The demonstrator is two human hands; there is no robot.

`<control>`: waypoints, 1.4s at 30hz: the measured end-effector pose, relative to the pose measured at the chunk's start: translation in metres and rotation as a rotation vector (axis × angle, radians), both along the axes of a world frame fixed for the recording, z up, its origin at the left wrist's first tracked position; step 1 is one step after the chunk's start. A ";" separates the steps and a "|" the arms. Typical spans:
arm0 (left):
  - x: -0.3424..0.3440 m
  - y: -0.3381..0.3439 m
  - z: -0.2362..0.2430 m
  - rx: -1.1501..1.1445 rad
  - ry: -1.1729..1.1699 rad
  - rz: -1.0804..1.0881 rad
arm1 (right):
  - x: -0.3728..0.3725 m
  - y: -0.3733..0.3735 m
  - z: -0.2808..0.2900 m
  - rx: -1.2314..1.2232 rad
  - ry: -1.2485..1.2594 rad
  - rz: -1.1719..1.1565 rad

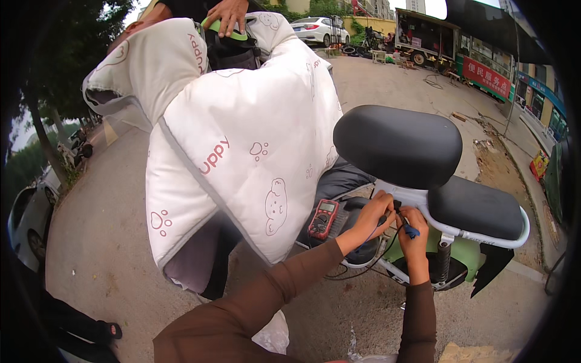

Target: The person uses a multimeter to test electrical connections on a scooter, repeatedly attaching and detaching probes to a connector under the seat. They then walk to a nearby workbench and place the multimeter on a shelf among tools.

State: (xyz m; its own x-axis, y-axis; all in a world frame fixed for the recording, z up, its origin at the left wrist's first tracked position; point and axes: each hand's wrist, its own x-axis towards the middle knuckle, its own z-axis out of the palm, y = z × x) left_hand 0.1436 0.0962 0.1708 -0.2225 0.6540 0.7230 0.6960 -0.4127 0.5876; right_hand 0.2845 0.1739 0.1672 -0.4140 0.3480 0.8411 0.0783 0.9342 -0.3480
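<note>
Now our left hand (367, 219) is clamping fingers on a dark probe (382, 220), our right hand (416, 242) on a black connector (397, 205). A red multimeter (324, 218) is lying nearby.

Scene is being viewed from the wearer's head by the pair's left fisheye, aimed down and forward. Left hand (367, 220) and right hand (415, 242) are being imaged at close range, toward four o'clock; white car (313, 30) is being caught far off, near twelve.
</note>
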 end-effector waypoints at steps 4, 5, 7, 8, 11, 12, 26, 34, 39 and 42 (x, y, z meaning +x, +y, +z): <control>0.000 -0.004 -0.002 0.004 -0.004 -0.020 | -0.001 -0.001 -0.004 -0.018 0.021 0.025; -0.001 -0.003 -0.004 0.004 -0.004 -0.020 | -0.001 -0.003 -0.004 -0.018 0.021 0.027; -0.004 0.002 -0.004 -0.026 0.007 -0.010 | -0.001 -0.002 0.001 -0.011 0.026 0.053; -0.001 0.005 0.001 -0.004 0.029 -0.024 | 0.006 -0.001 0.004 -0.013 0.016 0.046; -0.017 0.000 0.002 -0.118 0.148 -0.052 | 0.010 -0.002 0.005 -0.061 -0.052 0.047; -0.016 -0.003 -0.004 -0.151 0.023 -0.090 | 0.016 -0.006 0.008 -0.045 -0.082 0.023; -0.009 -0.063 -0.035 -0.770 0.365 -0.308 | 0.032 -0.047 -0.107 -0.226 -0.616 0.181; -0.004 -0.073 -0.046 -0.766 0.488 -0.038 | 0.014 -0.069 -0.131 -1.494 -0.298 0.898; -0.001 -0.075 -0.056 -0.725 0.444 -0.097 | 0.008 -0.076 -0.132 -1.774 -0.172 0.966; -0.004 -0.077 -0.060 -0.783 0.315 -0.244 | 0.003 -0.082 -0.146 -1.732 -0.191 0.944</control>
